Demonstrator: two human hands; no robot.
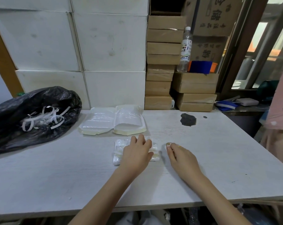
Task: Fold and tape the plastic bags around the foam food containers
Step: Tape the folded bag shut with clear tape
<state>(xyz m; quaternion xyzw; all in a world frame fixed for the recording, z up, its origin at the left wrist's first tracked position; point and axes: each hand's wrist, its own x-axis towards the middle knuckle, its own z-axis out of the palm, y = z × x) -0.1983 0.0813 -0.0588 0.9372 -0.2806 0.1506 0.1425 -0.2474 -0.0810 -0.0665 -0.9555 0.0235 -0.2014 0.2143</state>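
A small foam box in a clear plastic bag [119,152] lies flat in the middle of the frame. Two bigger stacks of bagged foam boxes [112,120] sit side by side just above it, touching.

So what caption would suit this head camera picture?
Left hand presses a bagged foam container on the white table; right hand rests beside it.

Left hand [137,151] presses flat on a bagged foam container [119,153] on the table [202,159]; right hand [181,157] rests beside it

Illegible print: bottle [185,49], cardboard box [214,15]
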